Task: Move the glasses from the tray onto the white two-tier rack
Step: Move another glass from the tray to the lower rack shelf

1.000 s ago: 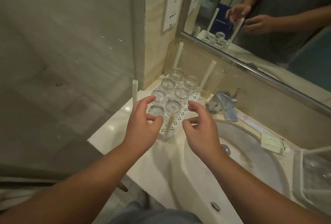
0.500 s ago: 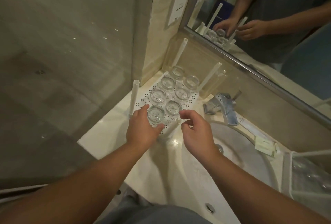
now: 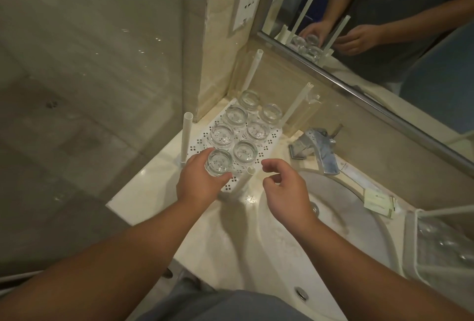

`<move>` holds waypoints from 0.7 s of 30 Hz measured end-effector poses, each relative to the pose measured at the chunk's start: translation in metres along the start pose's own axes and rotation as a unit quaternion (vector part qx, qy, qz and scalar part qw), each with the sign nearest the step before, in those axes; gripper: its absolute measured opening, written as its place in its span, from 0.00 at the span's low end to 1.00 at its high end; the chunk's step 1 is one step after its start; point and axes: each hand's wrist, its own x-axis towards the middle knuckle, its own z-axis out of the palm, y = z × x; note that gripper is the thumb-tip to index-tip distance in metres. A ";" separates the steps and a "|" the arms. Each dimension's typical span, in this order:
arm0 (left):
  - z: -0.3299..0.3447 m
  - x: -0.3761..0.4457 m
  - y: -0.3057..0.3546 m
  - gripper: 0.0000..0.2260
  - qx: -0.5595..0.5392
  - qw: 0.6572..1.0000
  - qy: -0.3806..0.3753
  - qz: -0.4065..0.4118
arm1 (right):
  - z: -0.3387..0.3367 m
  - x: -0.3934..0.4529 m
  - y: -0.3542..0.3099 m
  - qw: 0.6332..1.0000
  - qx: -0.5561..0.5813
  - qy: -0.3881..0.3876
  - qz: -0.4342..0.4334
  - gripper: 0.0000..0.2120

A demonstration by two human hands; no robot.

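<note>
Since 0.5 s ago, left hand point(image 3: 197, 182) grips 1 glass point(image 3: 218, 162) of 7 on rack point(image 3: 266, 138); right hand point(image 3: 284, 192) loosely curled, empty

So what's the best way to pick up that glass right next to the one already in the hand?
Probably by its round side wall, fingers and thumb coming down from above. That glass stands upside down, flat base up, with neighbours close behind and the held glass on its left. The free right hand could approach from its more open right side.
</note>
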 end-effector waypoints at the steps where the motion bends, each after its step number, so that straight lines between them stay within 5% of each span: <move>1: -0.001 -0.001 0.000 0.31 -0.003 1.000 0.002 0.002 | 0.000 -0.001 0.001 1.000 0.001 -0.001 0.002 0.18; 21: -0.059 -0.028 0.095 0.24 -0.171 0.976 0.051 0.122 | -0.011 -0.011 -0.005 0.992 0.114 0.016 0.053 0.12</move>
